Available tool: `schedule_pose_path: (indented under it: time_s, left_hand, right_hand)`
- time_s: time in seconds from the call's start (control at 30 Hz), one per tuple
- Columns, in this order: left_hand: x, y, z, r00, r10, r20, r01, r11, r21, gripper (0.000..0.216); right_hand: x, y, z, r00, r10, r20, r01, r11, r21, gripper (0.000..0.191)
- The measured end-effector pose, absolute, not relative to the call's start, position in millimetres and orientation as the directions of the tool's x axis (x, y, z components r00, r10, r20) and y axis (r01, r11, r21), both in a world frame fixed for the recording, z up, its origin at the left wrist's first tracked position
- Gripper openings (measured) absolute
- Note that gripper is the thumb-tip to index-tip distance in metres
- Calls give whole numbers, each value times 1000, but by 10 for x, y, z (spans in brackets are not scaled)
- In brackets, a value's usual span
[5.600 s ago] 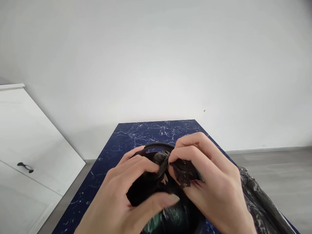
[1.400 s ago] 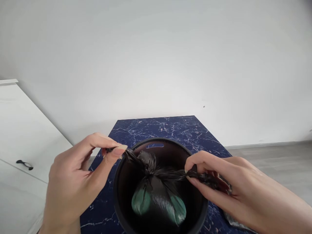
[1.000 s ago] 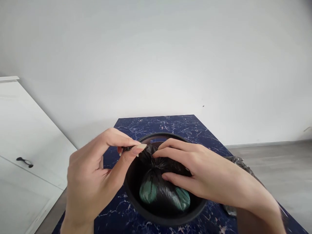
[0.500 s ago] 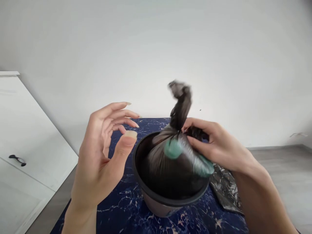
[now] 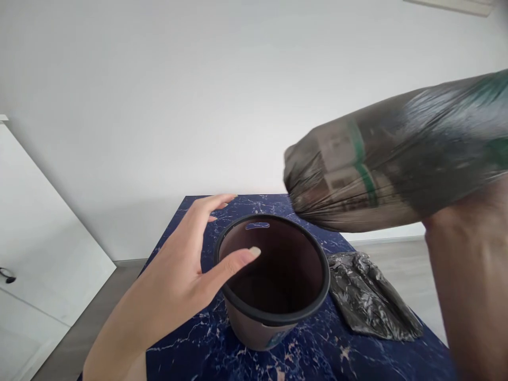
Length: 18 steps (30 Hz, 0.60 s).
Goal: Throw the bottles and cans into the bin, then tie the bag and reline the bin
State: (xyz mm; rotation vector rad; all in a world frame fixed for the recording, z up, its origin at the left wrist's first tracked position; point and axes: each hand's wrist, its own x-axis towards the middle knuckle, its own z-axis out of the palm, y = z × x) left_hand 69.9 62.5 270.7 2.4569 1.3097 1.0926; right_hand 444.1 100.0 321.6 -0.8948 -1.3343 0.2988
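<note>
A filled, see-through dark garbage bag (image 5: 381, 164) hangs tilted in the air at the right, its rounded bottom toward the middle. Items with green bands show through its plastic. My right hand (image 5: 468, 211) holds it up; the fingers are hidden behind the bag and past the frame's edge. Below stands a dark round bin (image 5: 273, 323), its inside bare and a slot handle near the far rim. My left hand (image 5: 174, 264) is open at the bin's left side, thumb reaching over the rim and fingers apart from it. Whether it touches the rim, I cannot tell.
The bin stands on a dark blue marble-patterned table (image 5: 178, 344). Right of it lies a flattened black plastic bag (image 5: 373, 301). A white cabinet (image 5: 43, 238) is at the left, and a pale wall (image 5: 198, 95) rises behind the table.
My right hand has pulled the filled garbage bag out of the bin, up and to the right. My left hand has come lower and closer to the rim.
</note>
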Motion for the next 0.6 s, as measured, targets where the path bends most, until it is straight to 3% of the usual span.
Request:
schedule_pose_path:
  time_s: [0.1, 0.27, 0.43, 0.6]
  left_hand:
    - [718, 561, 2723, 507, 745, 433, 653, -660, 371, 58]
    - [856, 468, 2695, 682, 672, 288, 582, -738, 342, 49]
    - [995, 439, 2615, 722, 672, 162, 577, -715, 394, 45]
    - [1060, 471, 2565, 716, 687, 125, 594, -693, 409, 37]
  right_hand:
    - [4789, 1111, 3032, 345, 649, 677, 154, 673, -723, 39]
    - [5194, 1524, 2325, 481, 714, 509, 97, 534, -840, 41]
    - [5346, 1830, 1554, 495, 800, 339, 26, 376, -926, 33]
    - [5398, 2001, 1096, 426, 880, 208, 1, 229, -973, 33]
